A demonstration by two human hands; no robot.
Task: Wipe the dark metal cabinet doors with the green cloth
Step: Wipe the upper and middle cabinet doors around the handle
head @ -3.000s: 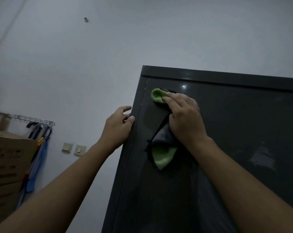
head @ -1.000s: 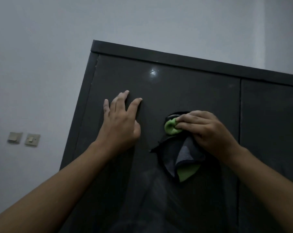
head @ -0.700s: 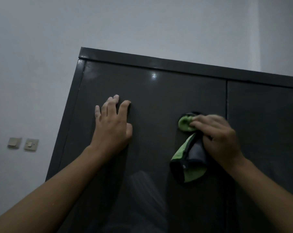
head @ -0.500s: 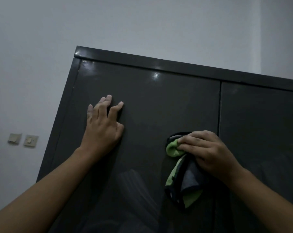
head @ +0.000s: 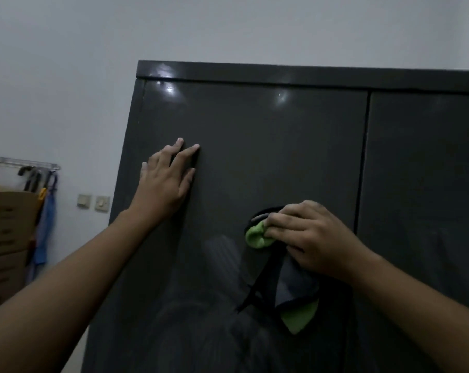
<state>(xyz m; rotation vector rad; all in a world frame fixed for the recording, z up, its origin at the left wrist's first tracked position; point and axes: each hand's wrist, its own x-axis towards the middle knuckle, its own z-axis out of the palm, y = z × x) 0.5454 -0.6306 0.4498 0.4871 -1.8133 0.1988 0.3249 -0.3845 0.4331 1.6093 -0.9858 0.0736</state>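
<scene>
so we're mid-wipe on the left door [head: 268, 157], right hand [head: 311, 238] bunching the green cloth [head: 257, 235] against it, left hand [head: 166, 184] flat and spread for bracing, and next we'd guess the right door [head: 421, 184] needs covering.

A plain pale wall [head: 228, 28] fills the back, grey in dim light. Two square switches [head: 103, 204] sit on it side by side. Left of the switches and higher, a wire rack [head: 23, 163] is fixed to the wall. Dark handles [head: 30, 180], a yellow piece [head: 42, 193] and a blue thing [head: 46, 230] hang from it. Further left of the switches stand stacked cardboard boxes [head: 7, 238], topping out just under the rack.
</scene>
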